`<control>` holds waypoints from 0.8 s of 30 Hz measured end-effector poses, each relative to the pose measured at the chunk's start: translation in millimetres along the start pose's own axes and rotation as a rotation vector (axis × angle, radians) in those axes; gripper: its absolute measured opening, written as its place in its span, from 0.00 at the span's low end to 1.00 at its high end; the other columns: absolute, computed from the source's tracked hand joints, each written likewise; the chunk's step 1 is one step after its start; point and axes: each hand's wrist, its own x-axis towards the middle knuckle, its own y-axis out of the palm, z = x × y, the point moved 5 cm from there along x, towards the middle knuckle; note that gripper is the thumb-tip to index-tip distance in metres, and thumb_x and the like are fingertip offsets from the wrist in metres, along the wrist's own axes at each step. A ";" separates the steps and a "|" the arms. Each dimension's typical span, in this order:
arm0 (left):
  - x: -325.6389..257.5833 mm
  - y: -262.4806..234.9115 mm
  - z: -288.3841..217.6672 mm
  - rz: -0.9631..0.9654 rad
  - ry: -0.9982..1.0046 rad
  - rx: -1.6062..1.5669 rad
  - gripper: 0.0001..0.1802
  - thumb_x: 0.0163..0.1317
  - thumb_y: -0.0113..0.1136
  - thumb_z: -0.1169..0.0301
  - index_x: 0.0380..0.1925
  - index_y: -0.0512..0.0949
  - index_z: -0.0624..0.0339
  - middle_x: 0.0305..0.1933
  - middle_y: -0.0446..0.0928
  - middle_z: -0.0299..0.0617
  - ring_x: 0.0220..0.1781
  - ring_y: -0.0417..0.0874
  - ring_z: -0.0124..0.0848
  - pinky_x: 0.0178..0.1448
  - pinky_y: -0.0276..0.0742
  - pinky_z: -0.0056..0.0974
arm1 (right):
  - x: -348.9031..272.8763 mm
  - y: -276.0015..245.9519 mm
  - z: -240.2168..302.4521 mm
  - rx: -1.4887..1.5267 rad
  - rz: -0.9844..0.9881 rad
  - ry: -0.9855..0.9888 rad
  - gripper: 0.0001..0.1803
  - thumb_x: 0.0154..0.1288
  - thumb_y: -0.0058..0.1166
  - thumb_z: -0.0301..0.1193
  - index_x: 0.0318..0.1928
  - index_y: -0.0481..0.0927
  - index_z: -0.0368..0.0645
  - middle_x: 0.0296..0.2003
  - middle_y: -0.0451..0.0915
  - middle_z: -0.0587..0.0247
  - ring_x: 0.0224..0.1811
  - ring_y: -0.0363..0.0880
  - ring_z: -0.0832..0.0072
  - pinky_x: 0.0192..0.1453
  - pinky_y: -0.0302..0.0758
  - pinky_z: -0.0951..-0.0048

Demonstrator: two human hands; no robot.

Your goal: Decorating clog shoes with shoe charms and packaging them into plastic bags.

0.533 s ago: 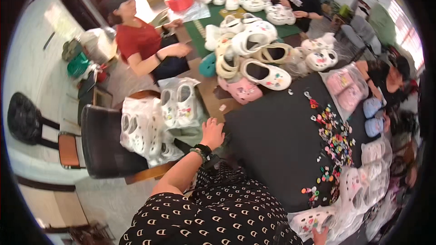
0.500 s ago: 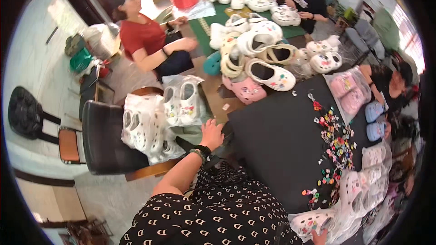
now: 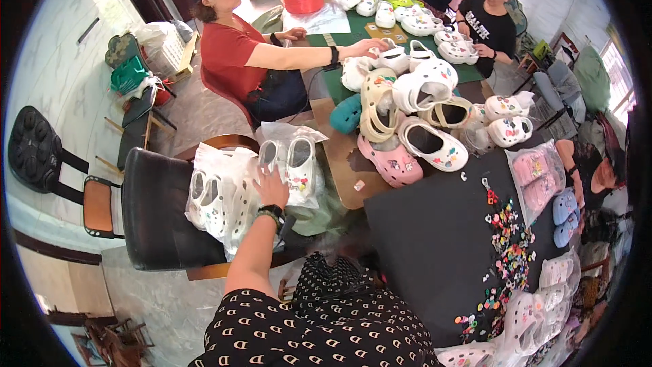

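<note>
My left hand (image 3: 273, 188) reaches out over a chair, its fingers spread, with nothing gripped. It is at the near edge of a pair of white clogs (image 3: 301, 175) in a clear plastic bag; whether it touches them I cannot tell. More bagged white clogs (image 3: 209, 198) lie just left of the hand, on the black chair (image 3: 166, 221). My right hand is out of view. At the lower right, a white clog with charms (image 3: 468, 354) lies partly cut off by my patterned clothing.
Loose colourful charms (image 3: 509, 248) are strewn across the black table mat (image 3: 435, 238). Beyond it, white, cream and pink clogs (image 3: 392, 160) form a pile. A co-worker in red (image 3: 234, 61) reaches to that pile; other people sit around the table. Bagged clogs (image 3: 526, 323) line the right edge.
My left hand has moved left from the table's edge to the bagged clogs, fingers spreading. My right hand has left the view at the bottom. The co-worker in red has stretched an arm toward the pile.
</note>
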 end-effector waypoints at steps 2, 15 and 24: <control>33.6 -8.0 21.5 -0.055 -0.047 0.053 0.38 0.55 0.63 0.60 0.66 0.62 0.51 0.73 0.54 0.50 0.76 0.46 0.49 0.70 0.51 0.66 | 4.1 -6.0 14.7 -0.022 -0.027 -0.005 0.41 0.59 0.51 0.61 0.59 0.71 0.39 0.61 0.66 0.37 0.65 0.62 0.46 0.68 0.58 0.50; 93.2 55.7 156.4 0.310 -0.146 0.486 0.15 0.61 0.52 0.66 0.46 0.79 0.52 0.48 0.81 0.38 0.55 0.78 0.35 0.70 0.49 0.60 | 7.0 -69.1 136.6 0.131 -0.080 -0.076 0.29 0.59 0.61 0.43 0.58 0.74 0.42 0.64 0.61 0.36 0.70 0.55 0.47 0.72 0.51 0.56; 108.5 18.4 55.4 0.170 0.008 -0.101 0.40 0.56 0.55 0.44 0.60 0.61 0.62 0.36 0.81 0.58 0.40 0.82 0.54 0.46 0.77 0.53 | 46.7 1.9 123.7 0.383 -0.112 -0.417 0.20 0.49 0.60 0.27 0.45 0.74 0.37 0.49 0.75 0.46 0.54 0.72 0.51 0.59 0.68 0.59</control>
